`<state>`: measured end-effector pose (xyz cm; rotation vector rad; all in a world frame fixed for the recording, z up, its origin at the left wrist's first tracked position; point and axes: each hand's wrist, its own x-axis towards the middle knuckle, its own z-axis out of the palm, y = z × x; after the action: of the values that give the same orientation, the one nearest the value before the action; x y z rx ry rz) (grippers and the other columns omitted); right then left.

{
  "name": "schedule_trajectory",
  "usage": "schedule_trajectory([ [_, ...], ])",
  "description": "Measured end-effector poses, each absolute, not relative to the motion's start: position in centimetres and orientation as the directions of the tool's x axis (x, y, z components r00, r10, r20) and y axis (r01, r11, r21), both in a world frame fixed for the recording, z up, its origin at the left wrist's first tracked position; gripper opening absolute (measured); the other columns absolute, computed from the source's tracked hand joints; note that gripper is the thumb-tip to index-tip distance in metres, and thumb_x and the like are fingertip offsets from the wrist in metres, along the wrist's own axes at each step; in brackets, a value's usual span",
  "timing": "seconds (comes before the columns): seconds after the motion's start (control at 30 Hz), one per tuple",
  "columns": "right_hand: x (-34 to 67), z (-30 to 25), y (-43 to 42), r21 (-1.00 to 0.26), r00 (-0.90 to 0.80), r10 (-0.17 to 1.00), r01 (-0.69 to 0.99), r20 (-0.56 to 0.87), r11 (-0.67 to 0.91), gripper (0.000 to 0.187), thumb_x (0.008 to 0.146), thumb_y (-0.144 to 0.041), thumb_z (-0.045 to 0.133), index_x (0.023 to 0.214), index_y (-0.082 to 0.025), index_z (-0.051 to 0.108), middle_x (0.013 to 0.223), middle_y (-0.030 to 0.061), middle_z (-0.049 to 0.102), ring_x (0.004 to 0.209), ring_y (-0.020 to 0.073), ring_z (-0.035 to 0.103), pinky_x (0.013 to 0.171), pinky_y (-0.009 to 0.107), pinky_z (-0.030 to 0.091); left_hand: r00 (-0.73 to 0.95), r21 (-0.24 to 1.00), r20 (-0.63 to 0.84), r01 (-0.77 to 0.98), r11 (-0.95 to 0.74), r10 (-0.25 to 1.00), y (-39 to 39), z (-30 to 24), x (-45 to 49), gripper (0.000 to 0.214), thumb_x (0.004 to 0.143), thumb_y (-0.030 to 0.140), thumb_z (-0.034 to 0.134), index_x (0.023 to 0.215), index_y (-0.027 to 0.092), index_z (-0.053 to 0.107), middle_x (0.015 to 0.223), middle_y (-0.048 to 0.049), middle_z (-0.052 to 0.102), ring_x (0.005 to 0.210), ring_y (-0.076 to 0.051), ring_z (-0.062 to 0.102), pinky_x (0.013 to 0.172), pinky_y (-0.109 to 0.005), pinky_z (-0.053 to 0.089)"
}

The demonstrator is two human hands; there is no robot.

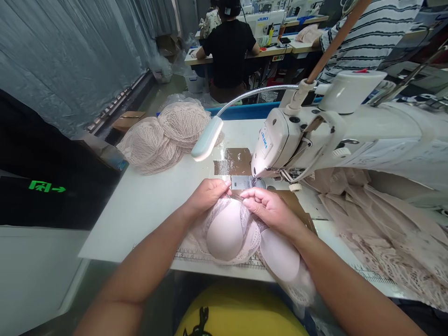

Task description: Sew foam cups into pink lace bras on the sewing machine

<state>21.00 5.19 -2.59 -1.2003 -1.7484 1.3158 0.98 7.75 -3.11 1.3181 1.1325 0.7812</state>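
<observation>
A pale pink lace bra (224, 233) lies at the front of the sewing table, its second cup hanging toward the near edge. My left hand (209, 196) pinches the bra's upper edge at the left. On the other side, my right hand (268, 207) holds the same edge between thumb and fingers. The stretch of edge between both hands sits just in front of the metal needle plate (241, 182). Directly behind my right hand is the head of a white sewing machine (276, 140). What exactly lies under the fingertips is too small to make out.
Bundles of beige lace (164, 135) rest at the back left. A lamp (207, 140) on a bendable neck hangs over the table (140, 212). Beige fabric (381, 224) is heaped at the right. A person in black (229, 51) sits beyond; another in stripes (367, 37) is at right.
</observation>
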Motion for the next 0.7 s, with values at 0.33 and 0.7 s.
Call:
schedule_trajectory([
  [0.33, 20.69, -2.15, 5.33, -0.946, -0.442, 0.897, 0.299, -0.018, 0.128, 0.025, 0.082, -0.04, 0.058, 0.081, -0.017, 0.065, 0.079, 0.0031, 0.062, 0.071, 0.016, 0.056, 0.064, 0.029, 0.043, 0.323, 0.985, -0.118, 0.161, 0.069, 0.939, 7.48, -2.93, 1.33, 0.044, 0.086, 0.053, 0.053, 0.075, 0.013, 0.065, 0.055, 0.0025, 0.052, 0.05, -0.008, 0.042, 0.052, -0.022, 0.033],
  [0.7, 20.66, -1.79, 5.1, -0.984, -0.481, 0.859, 0.114, -0.173, -0.134, 0.034, 0.078, -0.05, 0.062, 0.069, -0.018, 0.053, 0.057, -0.0052, 0.041, 0.048, 0.0076, 0.035, 0.044, 0.023, 0.025, 0.383, 0.988, -0.102, 0.15, 0.047, 0.918, 7.05, -2.33, 1.7, 0.04, 0.087, 0.049, 0.054, 0.073, 0.013, 0.065, 0.055, 0.003, 0.051, 0.05, -0.008, 0.042, 0.051, -0.022, 0.032],
])
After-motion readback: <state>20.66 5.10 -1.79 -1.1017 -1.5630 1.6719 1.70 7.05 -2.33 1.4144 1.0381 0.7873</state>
